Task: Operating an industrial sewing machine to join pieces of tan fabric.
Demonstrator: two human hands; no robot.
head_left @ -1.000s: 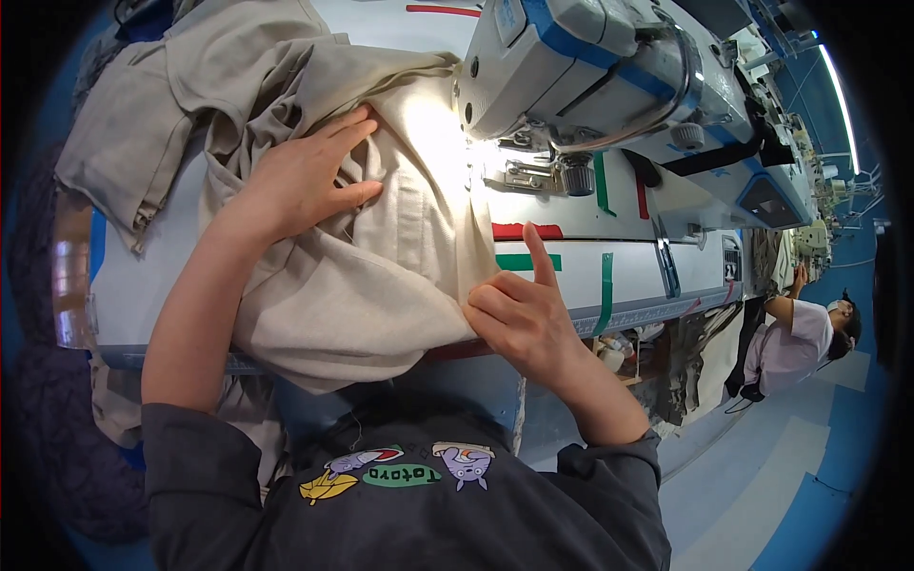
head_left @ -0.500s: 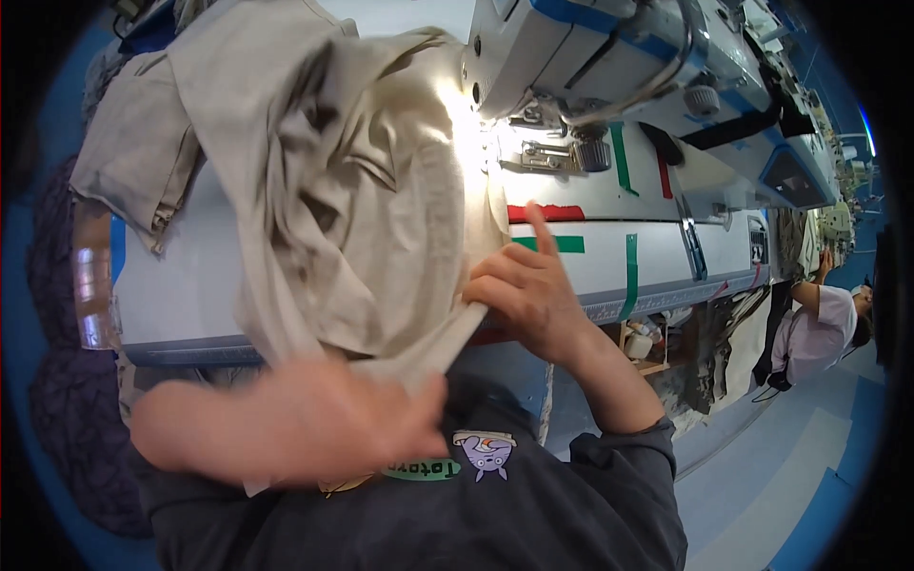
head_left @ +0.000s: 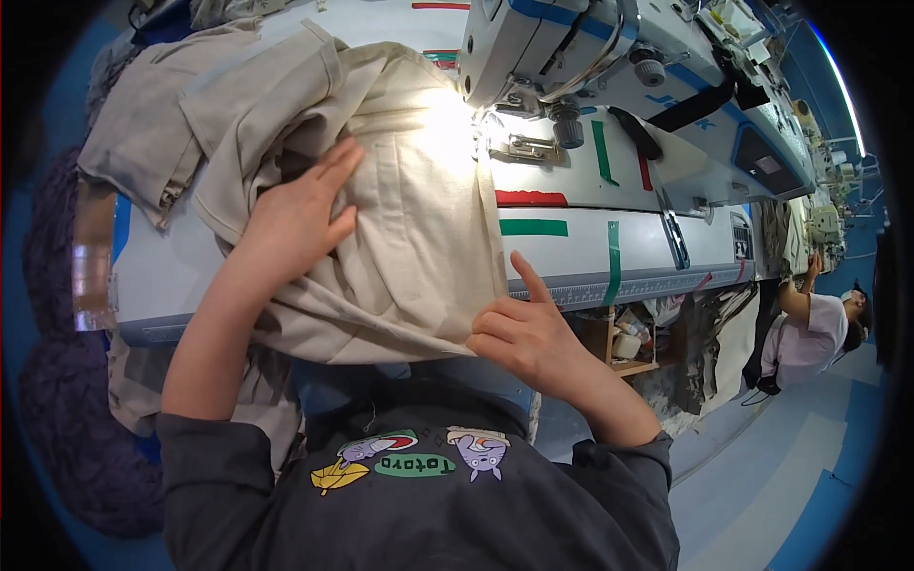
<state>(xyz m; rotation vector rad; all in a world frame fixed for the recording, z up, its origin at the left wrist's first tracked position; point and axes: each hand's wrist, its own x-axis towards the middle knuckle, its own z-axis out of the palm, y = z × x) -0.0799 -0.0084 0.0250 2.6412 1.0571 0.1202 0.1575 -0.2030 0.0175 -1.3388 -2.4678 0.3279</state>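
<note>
"Fingers (head_left: 330,169) of the left hand (head_left: 288,224) fanned loosely apart, laid flat across the cloth (head_left: 414,228), nothing closed between them!"

"And the right hand (head_left: 524,341)?"

"Curled in, closed on the cloth's near right corner, with one finger poking out toward the far side."

"Where does the cloth lie?"

"Beige and creased, over the left part of the tabletop (head_left: 638,243), its near edge drooping past the rim. The right edge runs from the machine (head_left: 543,48) down to the right hand."

"Big glare up there!"

"Yes, a white patch of light on the cloth's far right part, just beside the metal foot (head_left: 522,148). I can't make out the needle in it."

"What about farther left?"

"More beige folds (head_left: 143,133); can't tell whether they're the same piece."

"And to the right?"

"Red tape (head_left: 531,198), green tape (head_left: 533,227) just nearer, a slim metal tool (head_left: 675,240) well apart from both hands, and a ruler strip (head_left: 583,292) along the near edge. Far right, a person (head_left: 809,331) in a pale top."
</note>
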